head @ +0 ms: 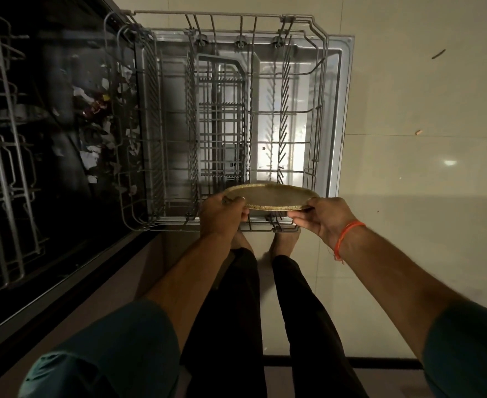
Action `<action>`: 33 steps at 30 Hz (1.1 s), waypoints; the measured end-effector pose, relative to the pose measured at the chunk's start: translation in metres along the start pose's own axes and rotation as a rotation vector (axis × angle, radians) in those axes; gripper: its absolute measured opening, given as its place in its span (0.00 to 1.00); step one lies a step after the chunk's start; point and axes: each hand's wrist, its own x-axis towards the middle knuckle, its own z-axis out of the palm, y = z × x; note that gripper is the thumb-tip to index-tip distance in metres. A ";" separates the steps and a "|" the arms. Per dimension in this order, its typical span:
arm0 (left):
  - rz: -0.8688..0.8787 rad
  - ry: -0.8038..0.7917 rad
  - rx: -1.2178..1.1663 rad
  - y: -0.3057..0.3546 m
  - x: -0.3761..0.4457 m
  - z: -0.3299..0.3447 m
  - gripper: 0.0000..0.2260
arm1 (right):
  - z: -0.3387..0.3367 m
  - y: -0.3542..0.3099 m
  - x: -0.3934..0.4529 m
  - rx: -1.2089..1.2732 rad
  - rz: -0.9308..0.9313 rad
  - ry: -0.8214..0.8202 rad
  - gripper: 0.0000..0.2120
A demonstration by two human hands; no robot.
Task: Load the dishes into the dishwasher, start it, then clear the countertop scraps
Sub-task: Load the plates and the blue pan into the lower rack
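Both arms stretched out, left hand (222,214) and right hand (321,218) gripping opposite edges of a round plate (274,196) over the lower rack (231,133).

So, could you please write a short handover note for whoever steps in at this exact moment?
Left hand grips the plate by its left edge; right hand grips the right edge.
The plate is held roughly flat above the near end of the pulled-out lower rack, which shows no dishes in it.
Dishwasher door is open.
Done: rack out, plate brought over.
Left: slot the plate, load remaining dishes, start the machine, clear the countertop scraps.
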 end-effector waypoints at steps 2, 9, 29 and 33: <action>-0.001 -0.002 0.021 0.000 0.001 0.000 0.12 | 0.001 -0.001 0.004 -0.020 0.003 -0.003 0.10; -0.028 -0.010 0.039 -0.006 0.000 0.002 0.15 | 0.000 0.000 0.010 -0.060 0.012 0.001 0.08; -0.128 -0.128 0.175 -0.009 0.018 -0.005 0.18 | 0.006 0.011 0.039 -0.154 0.081 0.007 0.04; -0.140 -0.131 0.153 -0.010 0.010 -0.006 0.22 | 0.004 0.018 0.036 -0.135 0.052 0.024 0.11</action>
